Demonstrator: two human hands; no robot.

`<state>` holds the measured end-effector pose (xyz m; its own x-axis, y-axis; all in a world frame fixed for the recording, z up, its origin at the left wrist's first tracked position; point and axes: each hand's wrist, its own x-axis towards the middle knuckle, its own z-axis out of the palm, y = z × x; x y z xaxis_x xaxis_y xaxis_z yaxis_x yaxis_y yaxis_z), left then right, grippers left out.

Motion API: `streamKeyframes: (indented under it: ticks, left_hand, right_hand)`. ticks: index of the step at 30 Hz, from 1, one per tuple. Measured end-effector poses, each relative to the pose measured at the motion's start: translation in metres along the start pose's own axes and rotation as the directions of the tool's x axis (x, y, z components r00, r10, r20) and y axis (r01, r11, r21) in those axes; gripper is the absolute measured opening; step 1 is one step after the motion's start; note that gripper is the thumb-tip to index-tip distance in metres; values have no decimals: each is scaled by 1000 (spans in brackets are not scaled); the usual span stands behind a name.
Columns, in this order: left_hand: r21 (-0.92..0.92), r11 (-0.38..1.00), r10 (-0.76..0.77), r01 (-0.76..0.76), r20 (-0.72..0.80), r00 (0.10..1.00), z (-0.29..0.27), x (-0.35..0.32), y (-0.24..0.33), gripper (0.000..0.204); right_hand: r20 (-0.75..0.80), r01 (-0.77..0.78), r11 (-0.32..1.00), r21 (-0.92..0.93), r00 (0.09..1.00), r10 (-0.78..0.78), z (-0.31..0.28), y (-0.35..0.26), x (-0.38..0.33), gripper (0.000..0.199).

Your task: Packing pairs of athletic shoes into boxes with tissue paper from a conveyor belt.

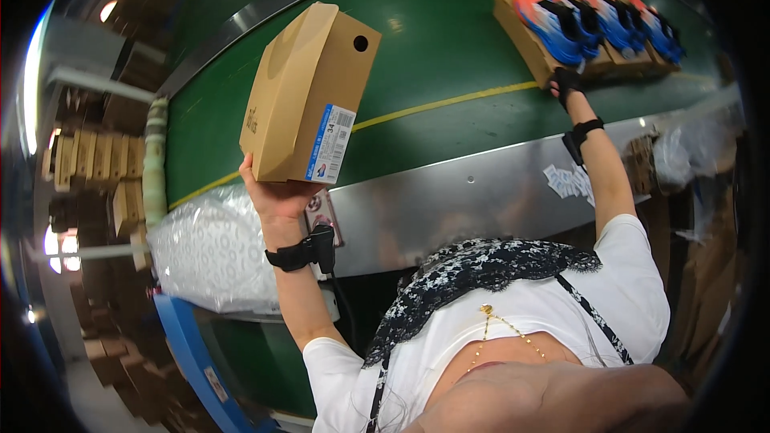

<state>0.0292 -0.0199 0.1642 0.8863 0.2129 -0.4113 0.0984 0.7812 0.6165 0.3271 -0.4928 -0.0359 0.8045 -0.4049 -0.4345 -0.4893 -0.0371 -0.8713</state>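
My left hand (277, 196) grips the lower end of a closed brown cardboard shoebox (309, 104) and holds it up, tilted, over the green belt. The shoebox has a round black hole and a white and blue label on its end. My right hand (566, 85), in a black fingerless glove, reaches far right. It closes on the near edge of another shoebox (521, 36), partly hidden by the hand. Several blue, orange and black sports shoes (557, 32) lie on top of the boxes there.
The green conveyor belt (433, 64) has a yellow line and a metal ledge (449, 208) on my side. A clear plastic bag (212, 248) lies at left, beside a patterned phone-like object (322, 216). Small paper slips (569, 182) lie at right. Stacked boxes (96, 156) stand far left.
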Motion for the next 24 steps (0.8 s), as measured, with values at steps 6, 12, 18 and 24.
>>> streamKeyframes:
  ticks: [6,12,18,24]
  left_hand:
    - [-86,946,278,-314,-287,917,-54,-72,6,72]
    - [58,588,598,-807,-703,385,-166,-167,-8,78]
    - [601,547,829,-583,-488,274,-249,-153,-28,76]
    - [498,582,718,-643,-686,119,-206,-97,-4,58]
  right_hand:
    - [-33,-104,987,125,993,109,-5,8,43,22]
    - [182,-140,974,179,978,107,12,21,25,28]
    - [310,108,994,36,944,-113,48,86,-57,28]
    - [691,36,996,77,718,-79,22,59,-189,23]
